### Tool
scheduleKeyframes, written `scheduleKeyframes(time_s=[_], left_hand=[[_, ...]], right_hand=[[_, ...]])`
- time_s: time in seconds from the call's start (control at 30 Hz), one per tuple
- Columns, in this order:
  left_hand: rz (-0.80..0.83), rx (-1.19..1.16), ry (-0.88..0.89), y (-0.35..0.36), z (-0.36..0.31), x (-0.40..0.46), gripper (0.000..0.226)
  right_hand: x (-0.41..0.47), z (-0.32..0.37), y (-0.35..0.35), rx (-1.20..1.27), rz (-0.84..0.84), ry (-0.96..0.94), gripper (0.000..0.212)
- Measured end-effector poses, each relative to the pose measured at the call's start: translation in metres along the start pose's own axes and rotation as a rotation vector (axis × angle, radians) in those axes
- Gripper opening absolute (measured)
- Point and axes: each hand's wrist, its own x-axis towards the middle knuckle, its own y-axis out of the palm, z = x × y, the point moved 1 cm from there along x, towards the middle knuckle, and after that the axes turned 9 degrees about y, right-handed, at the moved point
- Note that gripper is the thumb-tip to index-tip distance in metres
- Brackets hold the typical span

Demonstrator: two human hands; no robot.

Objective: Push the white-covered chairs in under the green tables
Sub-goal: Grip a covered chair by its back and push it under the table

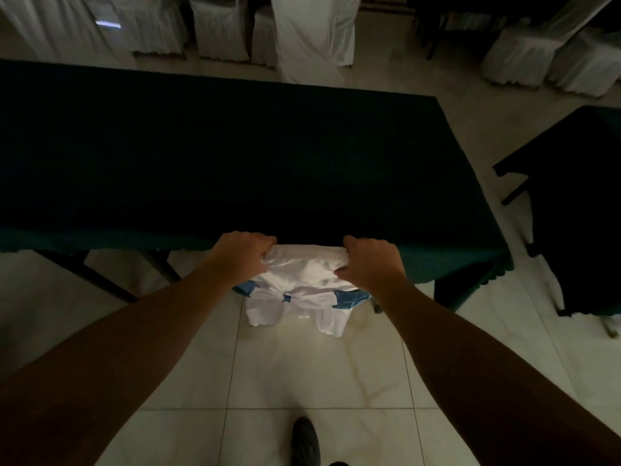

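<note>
A white-covered chair with a blue sash tied across its back stands at the near edge of a long green table. Its seat is hidden under the tabletop and only the backrest shows. My left hand grips the backrest's top left corner. My right hand grips the top right corner. Both arms are stretched forward.
A second green table stands to the right across a tiled aisle. Several more white-covered chairs line the far side of the room. My dark shoe is on the tiles below.
</note>
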Motion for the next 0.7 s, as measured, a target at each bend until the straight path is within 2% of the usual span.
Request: scheduleKeyframes(time_s=[0.2,0.43,0.5,0.6,0.7], left_hand=[[-0.007,-0.013,0.032,0.018,-0.011,-0.006,0.042],[0.092,-0.153,-0.062,0.013,-0.016,-0.011,0.045],[0.096,-0.279,-0.100,0.009,-0.017,-0.015,0.061],[0.038,-0.320,-0.184,0.001,-0.012,-0.028,0.106],[0.011,-0.307,-0.292,-0.016,0.002,-0.052,0.119]], right_hand=[[-0.010,-0.006,0.016,-0.002,0.054,0.038,0.046],[-0.016,-0.006,0.012,0.035,0.102,0.037,0.058],[-0.018,-0.004,0.005,0.142,0.140,-0.001,0.076],[-0.015,0.009,-0.010,0.255,0.171,-0.038,0.104],[-0.004,0.036,-0.026,0.240,0.150,-0.105,0.111]])
